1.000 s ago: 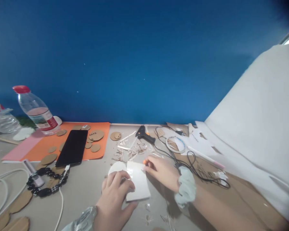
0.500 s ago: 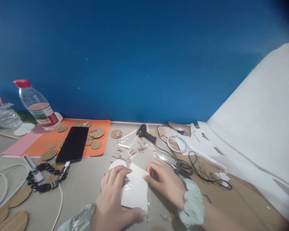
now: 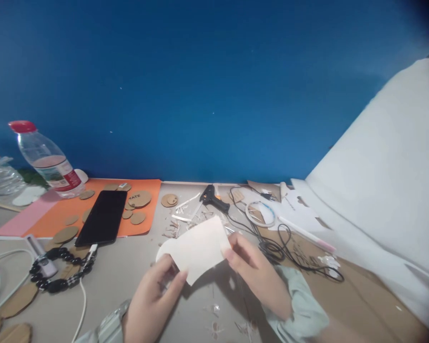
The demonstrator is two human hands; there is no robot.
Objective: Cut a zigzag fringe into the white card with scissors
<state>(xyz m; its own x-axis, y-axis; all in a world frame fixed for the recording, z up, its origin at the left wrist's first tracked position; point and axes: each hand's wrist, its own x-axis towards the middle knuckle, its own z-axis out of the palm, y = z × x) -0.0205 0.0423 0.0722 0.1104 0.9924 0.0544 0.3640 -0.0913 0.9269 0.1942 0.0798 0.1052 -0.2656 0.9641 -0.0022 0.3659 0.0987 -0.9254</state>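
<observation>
A small white card (image 3: pixel 202 247), roughly rectangular, is held tilted above the table between both hands. My left hand (image 3: pixel 157 290) pinches its lower left corner between thumb and fingers. At the card's right edge, my right hand (image 3: pixel 253 267) grips it, with a bit of orange showing at the fingertips; what the orange thing is I cannot make out. Part of a white rounded piece (image 3: pixel 163 248) shows behind the card's left end. Beyond the card lies a black glue gun (image 3: pixel 215 199), with brown and white scraps around it.
A black phone (image 3: pixel 103 216) and cardboard discs (image 3: pixel 140 198) lie on an orange sheet (image 3: pixel 62 214) at left, near a black bead bracelet (image 3: pixel 59 285) and a bottle (image 3: pixel 52 164). Dark cable (image 3: pixel 271 248), a tape ring (image 3: pixel 259 213) and brown cardboard (image 3: pixel 364 300) are at right.
The card has come up off the table and turned, its right end now higher. My left hand has gone from lying spread over it to pinching its corner. The view has shifted slightly right.
</observation>
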